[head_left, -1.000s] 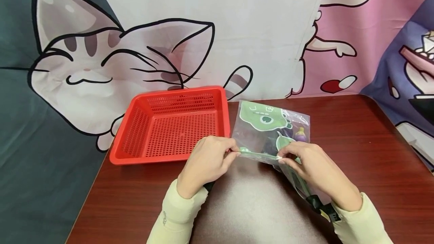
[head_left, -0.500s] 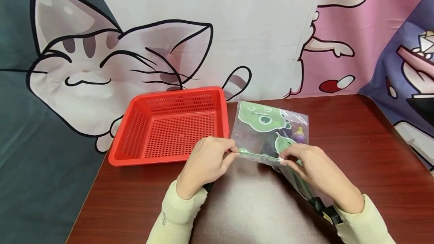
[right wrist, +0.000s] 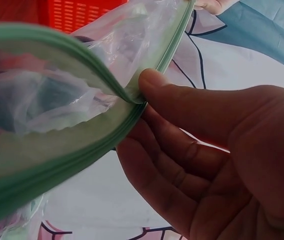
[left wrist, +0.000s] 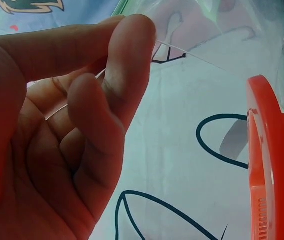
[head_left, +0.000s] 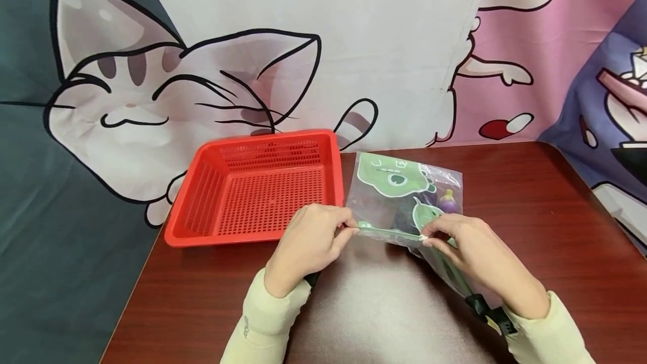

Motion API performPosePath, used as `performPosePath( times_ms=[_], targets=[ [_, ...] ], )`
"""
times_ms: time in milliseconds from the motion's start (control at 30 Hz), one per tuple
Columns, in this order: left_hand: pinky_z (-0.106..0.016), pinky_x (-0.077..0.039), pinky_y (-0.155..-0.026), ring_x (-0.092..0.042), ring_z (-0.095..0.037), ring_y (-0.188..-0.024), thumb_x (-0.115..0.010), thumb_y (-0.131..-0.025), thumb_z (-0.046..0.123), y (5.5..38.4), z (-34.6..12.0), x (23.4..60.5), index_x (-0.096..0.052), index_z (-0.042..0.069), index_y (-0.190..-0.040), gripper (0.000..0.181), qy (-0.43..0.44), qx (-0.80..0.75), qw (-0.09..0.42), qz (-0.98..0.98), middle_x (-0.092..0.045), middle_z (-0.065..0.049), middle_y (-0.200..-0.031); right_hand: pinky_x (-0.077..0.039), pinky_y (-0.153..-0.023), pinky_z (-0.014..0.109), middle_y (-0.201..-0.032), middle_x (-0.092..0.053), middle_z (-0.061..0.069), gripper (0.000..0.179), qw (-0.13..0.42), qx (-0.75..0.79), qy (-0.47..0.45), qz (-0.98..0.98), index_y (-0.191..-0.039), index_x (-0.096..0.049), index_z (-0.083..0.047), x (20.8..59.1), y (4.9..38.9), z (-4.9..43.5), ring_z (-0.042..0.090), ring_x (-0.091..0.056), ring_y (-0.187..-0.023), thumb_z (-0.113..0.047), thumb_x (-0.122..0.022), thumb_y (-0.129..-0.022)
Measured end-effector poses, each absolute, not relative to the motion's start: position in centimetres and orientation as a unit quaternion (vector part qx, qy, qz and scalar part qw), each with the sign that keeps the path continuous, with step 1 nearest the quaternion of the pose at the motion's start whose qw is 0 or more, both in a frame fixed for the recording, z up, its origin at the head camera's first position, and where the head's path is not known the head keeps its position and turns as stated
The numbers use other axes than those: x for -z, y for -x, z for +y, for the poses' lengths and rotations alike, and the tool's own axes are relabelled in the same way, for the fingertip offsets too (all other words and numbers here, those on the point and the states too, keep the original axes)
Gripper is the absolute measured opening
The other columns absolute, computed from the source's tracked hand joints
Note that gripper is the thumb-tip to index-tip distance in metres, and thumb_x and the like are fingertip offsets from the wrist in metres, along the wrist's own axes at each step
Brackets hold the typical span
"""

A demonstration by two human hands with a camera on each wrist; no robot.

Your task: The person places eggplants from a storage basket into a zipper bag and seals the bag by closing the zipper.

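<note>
A clear zip bag (head_left: 376, 206) with green cartoon prints lies on the table, its mouth towards me. My left hand (head_left: 310, 240) pinches the left end of its green zip seal (right wrist: 174, 40) between thumb and index finger. Further right along that seal, my right hand (head_left: 477, 246) pinches it between thumb and fingers. Between the hands the seal runs as one straight line. Past the right thumb its two green edges part, as the right wrist view shows. Inside the bag is a small purple thing with a yellow top (head_left: 447, 202); other dark contents are hard to make out.
A red perforated plastic basket (head_left: 174, 235) stands just left of the bag, near the left forearm. The brown wooden table (head_left: 546, 212) meets a cartoon-printed cloth (head_left: 404, 60) at the back. A black strap (head_left: 500, 320) sits on the right wrist.
My right hand has slid slightly to the right along the seal, so the pinched stretch is a little longer. The left hand keeps its hold; bag and basket stay put.
</note>
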State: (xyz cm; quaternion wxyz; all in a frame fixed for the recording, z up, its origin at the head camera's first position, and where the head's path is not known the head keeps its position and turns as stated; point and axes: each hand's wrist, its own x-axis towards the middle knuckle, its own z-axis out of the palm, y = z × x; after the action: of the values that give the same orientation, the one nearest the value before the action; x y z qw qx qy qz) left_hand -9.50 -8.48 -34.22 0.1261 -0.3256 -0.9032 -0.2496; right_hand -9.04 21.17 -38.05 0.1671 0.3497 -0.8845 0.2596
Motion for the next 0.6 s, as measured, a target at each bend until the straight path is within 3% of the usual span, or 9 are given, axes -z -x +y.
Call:
performPosePath(
  times_ms=[600],
  targets=[
    [-0.021,-0.035,-0.049,-0.048,-0.003,-0.056,-0.074,-0.088,0.017,9.60,-8.49,34.27,-0.072,0.021,-0.078,0.011,0.328,0.251,0.122,-0.903,-0.070,0.015,-0.077,-0.040,-0.064,0.013,-0.084,-0.063,-0.018,0.026,0.155,-0.254,-0.334,-0.894,-0.089,-0.072,-0.022,38.31,8.82,22.13,-0.003,-0.050,-0.070,-0.006,-0.085,-0.074]
  ],
)
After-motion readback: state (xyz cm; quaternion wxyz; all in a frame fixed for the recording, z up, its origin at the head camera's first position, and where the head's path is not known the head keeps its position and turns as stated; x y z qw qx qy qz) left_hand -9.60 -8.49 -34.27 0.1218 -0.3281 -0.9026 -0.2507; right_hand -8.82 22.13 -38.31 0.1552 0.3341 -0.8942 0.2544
